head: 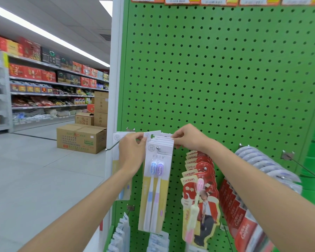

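A green pegboard (216, 70) fills the view ahead. On a metal hook hang several white-and-yellow twin toothbrush packs (155, 186), each holding a blue and a purple brush. My left hand (131, 151) pinches the top left corner of the rearmost card (152, 134). My right hand (188, 137) pinches the top right edge of the same stack of cards. That rearmost card stands raised above the others, up by the hook's base.
Red canban toothbrush packs (198, 188) hang to the right, then Colgate packs (244, 224) and pale round-topped packs (265, 164). A bare hook (113, 145) juts out at left. More packs hang below. Cardboard boxes (80, 138) sit on the aisle floor by stocked shelves (49, 84).
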A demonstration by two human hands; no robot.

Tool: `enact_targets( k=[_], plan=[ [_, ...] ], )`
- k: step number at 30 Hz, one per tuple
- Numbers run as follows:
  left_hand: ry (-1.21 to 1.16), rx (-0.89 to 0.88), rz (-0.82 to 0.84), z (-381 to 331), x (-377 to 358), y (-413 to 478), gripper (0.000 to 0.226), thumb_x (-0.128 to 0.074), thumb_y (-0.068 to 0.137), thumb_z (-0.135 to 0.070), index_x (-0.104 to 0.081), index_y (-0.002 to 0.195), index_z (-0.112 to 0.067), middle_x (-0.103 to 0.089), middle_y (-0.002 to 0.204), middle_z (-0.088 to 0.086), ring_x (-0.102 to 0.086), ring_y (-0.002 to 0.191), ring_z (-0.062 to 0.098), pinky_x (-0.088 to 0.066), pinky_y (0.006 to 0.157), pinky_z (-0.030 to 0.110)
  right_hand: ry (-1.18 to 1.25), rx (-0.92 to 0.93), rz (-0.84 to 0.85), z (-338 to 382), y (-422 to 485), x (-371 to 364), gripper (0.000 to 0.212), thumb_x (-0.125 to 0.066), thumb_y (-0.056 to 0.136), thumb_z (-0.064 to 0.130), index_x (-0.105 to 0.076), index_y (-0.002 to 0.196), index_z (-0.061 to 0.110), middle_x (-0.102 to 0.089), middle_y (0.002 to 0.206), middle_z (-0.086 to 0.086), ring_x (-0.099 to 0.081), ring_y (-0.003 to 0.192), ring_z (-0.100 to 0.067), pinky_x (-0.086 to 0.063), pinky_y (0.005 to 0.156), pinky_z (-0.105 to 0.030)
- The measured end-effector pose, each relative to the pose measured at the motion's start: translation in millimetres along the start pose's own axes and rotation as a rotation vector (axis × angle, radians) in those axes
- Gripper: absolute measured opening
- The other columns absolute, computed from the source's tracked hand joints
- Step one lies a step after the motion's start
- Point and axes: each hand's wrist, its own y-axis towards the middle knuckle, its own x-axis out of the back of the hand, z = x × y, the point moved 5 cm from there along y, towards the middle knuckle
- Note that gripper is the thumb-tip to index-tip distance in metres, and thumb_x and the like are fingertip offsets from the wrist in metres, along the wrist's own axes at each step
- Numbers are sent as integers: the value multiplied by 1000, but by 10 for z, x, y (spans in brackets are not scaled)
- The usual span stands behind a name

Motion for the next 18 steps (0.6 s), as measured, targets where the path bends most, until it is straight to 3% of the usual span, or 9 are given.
enact_targets(
  k=[4, 8, 13, 18],
  plan=[
    [72, -41, -61, 18, 124, -44, 17, -61, 90, -11, -74, 79, -7, -70, 76, 3, -64, 74, 21, -53, 71, 42, 8, -9, -5, 14, -18, 4, 12, -65, 92, 17, -76, 92, 13, -73, 82, -5, -56, 66, -13, -50, 67, -30],
    [123, -69, -16, -12, 211, -183, 16, -61, 93, -12, -76, 88, -9, -67, 85, 1, -63, 77, 15, -50, 70, 27, -26, -16, -8, 57, -61, 15, 13, -64, 93, 14, -75, 99, 11, -73, 87, -4, -60, 72, -13, -55, 77, -33],
    [213, -82, -32, -23, 405, -302, 19, -59, 92, -9, -70, 77, -7, -63, 77, 4, -60, 72, 21, -49, 68, 38, -106, 5, -130, 177, -218, 111, 30, -54, 96, 6, -64, 124, 8, -65, 126, -8, -61, 112, -19, -46, 98, -30],
    [269, -74, -20, -110, 560, -504, 25, -57, 93, -8, -65, 69, -4, -60, 71, 5, -57, 70, 22, -46, 64, 38, -79, 59, -338, 455, -533, 197, 26, -51, 91, -2, -70, 106, 9, -67, 102, -2, -58, 88, -12, -45, 79, -22]
  ],
)
